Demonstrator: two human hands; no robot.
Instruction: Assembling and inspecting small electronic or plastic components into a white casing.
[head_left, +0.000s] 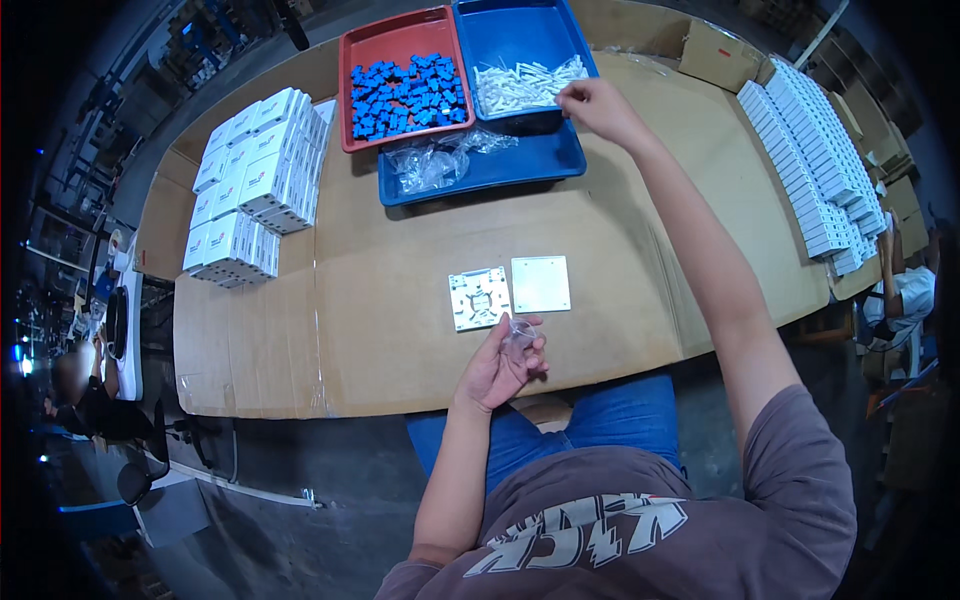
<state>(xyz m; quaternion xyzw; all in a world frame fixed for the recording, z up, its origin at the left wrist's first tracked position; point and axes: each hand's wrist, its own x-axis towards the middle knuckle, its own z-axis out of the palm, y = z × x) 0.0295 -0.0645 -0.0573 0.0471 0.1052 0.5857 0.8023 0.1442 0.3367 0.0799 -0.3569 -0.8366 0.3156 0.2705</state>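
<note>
In the head view, the red tray (402, 32) lies at the far edge of the table (400, 340), with small blue parts (410, 97) heaped in it. Right of the red tray, side by side with it, is the blue tray (515, 30), with slim white pieces (525, 86) in its nearer half. On the near side of the red tray, reaching farther right than it does, is the lower tray (540, 160), also blue, with crumpled clear wrap (430, 165) in its left part.

The right hand (598, 108) is to the right of the red tray, at the near right corner of the blue tray. Its fingers are bent, with thumb and forefinger close together; whether they pinch a white piece I cannot tell.

The left hand (493, 376) is on the person's side of the red tray, well apart from it, palm turned up. Thumb and curled fingers close around a small clear bag (520, 343); what is inside cannot be made out.

Between the red tray and the left hand, nearer the hand, lie the square white frame (480, 298), with cut-outs, and the plain white cover (540, 284), just beside its right edge. Left of the red tray, and nearer the person, stand stacked white boxes (262, 165); far to its right are rows of small cartons (815, 165).
</note>
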